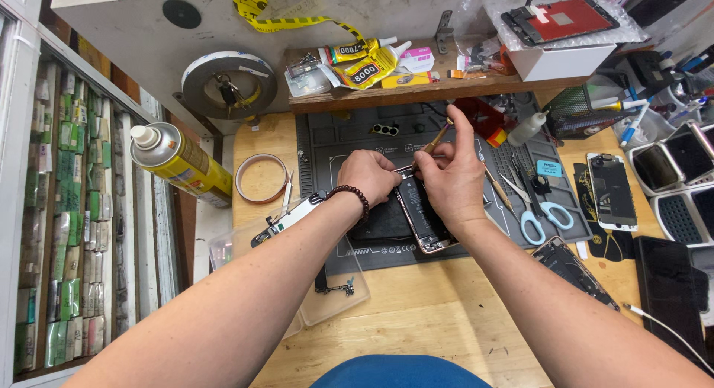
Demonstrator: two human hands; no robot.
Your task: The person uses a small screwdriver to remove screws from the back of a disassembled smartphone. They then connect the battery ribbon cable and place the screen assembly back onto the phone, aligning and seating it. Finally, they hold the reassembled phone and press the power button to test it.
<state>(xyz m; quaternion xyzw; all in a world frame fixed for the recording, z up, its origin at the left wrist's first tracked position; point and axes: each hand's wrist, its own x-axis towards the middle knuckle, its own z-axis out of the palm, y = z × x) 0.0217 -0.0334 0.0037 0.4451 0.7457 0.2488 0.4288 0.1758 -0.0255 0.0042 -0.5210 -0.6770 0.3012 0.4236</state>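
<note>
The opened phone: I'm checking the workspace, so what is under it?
The opened phone lies on a dark grey work mat on the wooden bench. Anything directly beneath it is hidden by the phone and hands.

Both forearms run in from the bottom corners, bare, and converge at centre so the hands sit just beside each other. Left hand [368, 176]: palm down, fingers curled under, knuckles up, wrist slightly flexed with a dark bead bracelet round it. Right hand [446, 172]: back toward the camera, index finger raised and extended up, thumb and remaining fingers pinched together at the fingertips, close to the left hand's fingers.
</note>
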